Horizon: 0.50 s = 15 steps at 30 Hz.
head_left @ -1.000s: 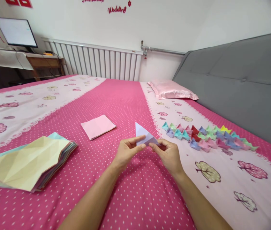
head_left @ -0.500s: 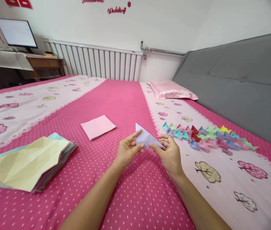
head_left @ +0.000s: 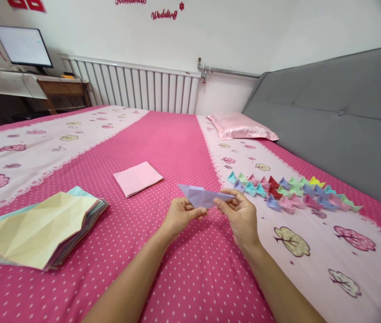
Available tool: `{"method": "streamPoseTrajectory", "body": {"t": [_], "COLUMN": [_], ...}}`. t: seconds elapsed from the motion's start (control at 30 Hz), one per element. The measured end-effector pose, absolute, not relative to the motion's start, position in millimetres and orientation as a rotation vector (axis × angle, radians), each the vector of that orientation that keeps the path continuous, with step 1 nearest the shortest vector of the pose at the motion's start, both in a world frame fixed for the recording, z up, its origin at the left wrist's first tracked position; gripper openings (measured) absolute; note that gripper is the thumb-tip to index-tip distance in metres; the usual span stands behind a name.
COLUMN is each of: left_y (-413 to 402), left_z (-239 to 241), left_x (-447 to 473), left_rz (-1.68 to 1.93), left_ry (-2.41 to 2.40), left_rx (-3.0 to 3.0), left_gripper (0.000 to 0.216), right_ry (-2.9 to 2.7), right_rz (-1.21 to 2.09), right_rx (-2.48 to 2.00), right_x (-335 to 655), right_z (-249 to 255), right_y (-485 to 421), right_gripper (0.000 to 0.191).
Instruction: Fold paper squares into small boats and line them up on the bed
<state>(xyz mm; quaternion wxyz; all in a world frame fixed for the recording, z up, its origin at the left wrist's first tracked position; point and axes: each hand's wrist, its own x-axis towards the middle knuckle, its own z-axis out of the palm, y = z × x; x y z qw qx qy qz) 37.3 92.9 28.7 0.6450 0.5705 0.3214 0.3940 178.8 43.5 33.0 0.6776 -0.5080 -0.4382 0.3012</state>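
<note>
Above the pink bedspread, both hands hold a folded lavender origami paper (head_left: 201,197), now a long boat-like shape with pointed ends to the left and right. My left hand (head_left: 181,217) pinches its lower left edge, thumb in front and fingers behind. At its right end, my right hand (head_left: 240,213) grips the paper between thumb and fingers. Rows of small folded paper boats (head_left: 298,190) in several colours sit to the right of my right hand. A stack of pink square paper (head_left: 138,178) lies beyond my left hand.
A thick pile of creased paper sheets (head_left: 38,229), cream on top, lies at the left on the dotted bedspread (head_left: 177,278). Farther back are a pink pillow (head_left: 242,127), a grey padded headboard (head_left: 338,107), a white radiator (head_left: 136,85) and a desk with a monitor (head_left: 24,47).
The lavender paper has gone from a triangle with its tip up to a flatter, longer shape with a point at the left. My left hand has shifted slightly down.
</note>
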Motion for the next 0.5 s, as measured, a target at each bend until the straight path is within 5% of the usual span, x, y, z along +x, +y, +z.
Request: {"method": "streamPoseTrajectory", "body": {"t": [0.17,0.5], "left_y": [92,93], "left_z": [29,32], "left_x": [37,35], "left_rz": [0.884,0.876], "left_ry": [0.619,0.690], "left_rx": [1.315,1.320], "left_gripper": [0.022,0.023], "right_ry": [-1.130,-1.154], "right_rz": [0.853,0.631], "right_rx": [-1.188,-1.293], "right_x": [175,185], "right_z": [30,36], "right_y": [43,43], "right_gripper": [0.020,0.020]}}
